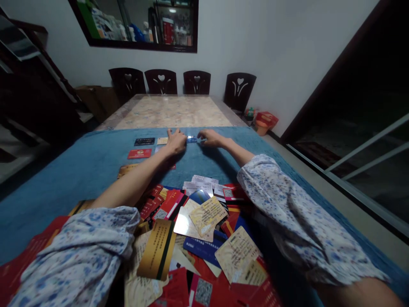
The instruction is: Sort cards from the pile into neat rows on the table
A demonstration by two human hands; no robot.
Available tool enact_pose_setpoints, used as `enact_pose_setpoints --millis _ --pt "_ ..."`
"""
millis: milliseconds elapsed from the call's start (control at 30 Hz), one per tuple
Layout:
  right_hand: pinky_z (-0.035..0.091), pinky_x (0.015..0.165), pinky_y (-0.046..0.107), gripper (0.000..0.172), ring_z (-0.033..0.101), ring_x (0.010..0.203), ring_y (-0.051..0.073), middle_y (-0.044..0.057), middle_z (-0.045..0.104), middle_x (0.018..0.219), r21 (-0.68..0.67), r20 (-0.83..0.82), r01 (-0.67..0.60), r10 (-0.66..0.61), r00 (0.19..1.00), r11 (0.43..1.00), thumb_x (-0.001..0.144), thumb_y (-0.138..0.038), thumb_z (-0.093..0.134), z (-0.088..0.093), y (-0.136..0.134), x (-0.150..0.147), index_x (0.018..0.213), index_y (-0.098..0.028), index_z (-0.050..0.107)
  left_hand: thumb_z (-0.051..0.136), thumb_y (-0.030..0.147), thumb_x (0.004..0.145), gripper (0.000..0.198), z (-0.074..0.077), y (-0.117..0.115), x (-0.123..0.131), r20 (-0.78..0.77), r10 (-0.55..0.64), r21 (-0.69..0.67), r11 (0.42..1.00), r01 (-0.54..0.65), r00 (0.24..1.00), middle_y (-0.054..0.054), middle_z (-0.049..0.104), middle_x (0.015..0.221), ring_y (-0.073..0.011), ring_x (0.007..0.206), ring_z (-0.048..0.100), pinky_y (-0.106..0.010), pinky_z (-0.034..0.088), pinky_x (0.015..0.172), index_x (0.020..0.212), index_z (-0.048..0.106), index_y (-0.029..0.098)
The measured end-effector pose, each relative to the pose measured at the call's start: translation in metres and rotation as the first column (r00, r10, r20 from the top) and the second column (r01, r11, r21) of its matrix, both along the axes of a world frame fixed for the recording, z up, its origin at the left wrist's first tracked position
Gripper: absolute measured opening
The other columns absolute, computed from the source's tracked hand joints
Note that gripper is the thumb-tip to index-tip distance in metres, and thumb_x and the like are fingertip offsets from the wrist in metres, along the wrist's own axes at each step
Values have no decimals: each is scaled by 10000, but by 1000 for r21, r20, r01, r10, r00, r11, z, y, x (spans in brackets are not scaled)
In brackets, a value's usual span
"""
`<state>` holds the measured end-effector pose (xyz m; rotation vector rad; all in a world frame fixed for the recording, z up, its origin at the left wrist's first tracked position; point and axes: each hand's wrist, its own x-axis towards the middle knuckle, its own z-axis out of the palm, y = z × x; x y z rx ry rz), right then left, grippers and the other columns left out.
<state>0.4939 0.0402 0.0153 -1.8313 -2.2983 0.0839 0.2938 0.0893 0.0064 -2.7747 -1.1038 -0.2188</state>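
Note:
A small blue card [191, 139] lies flat on the blue cloth [105, 145], between my two hands. At its left edge is my left hand [176, 142], fingers apart and seeming to touch it. My right hand [211, 138], open with bent fingers, hovers just off its right edge. Left of my left hand are a black card [144, 141], a red card [139, 153] and a cream card [162, 140], which my hand partly covers. A gold card [127, 170] sits partly behind my left forearm.
A loose heap of cards fills the near side, with a gold card [157, 249] and a cream card [238, 254] on top. Patterned table surface [174, 111] shows beyond the cloth. Several dark chairs [160, 82] stand at the far end.

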Motion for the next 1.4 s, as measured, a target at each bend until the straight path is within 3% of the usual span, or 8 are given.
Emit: enact_pose_setpoints --millis 367,533,867,1167,1400 --pt "482 889 303 314 665 951 211 108 746 1048 107 -70 -98 105 992 989 805 -59 569 -5 -60 13 1031 -135 774 554 115 708 242 2 -45 -14 28 -65 -81 994 67 998 -158 734 931 -368 1180 501 -635 307 1037 784 774 179" --pt "465 865 308 292 638 925 211 108 736 1011 129 -91 -152 165 982 980 801 -51 557 -2 -94 7 969 -138 779 525 144 738 276 5 -68 -23 17 -76 -123 989 78 997 -158 751 994 -378 1188 495 -662 303 1039 829 783 181" --pt "446 838 333 203 594 920 223 102 699 958 175 -130 -250 274 953 952 907 -124 563 -1 -156 -8 951 -173 755 533 186 825 290 8 -109 -39 -23 -26 -165 986 22 999 -156 752 1095 -374 1244 486 -632 327 1026 928 803 211" --pt "437 817 355 153 573 897 216 100 696 961 215 -120 -386 416 901 897 916 -145 582 -8 -197 -19 969 -173 723 522 203 871 282 14 -152 -57 13 -81 -174 981 83 997 -166 750 1083 -370 1229 465 -611 311 986 913 801 192" --pt "479 871 407 153 578 980 244 121 691 1034 133 -163 -471 488 857 872 938 -268 622 2 -221 -34 1021 -190 723 533 212 901 262 27 -192 -72 85 -143 -199 967 157 986 -148 741 1095 -371 1222 472 -643 285 1002 941 791 193"
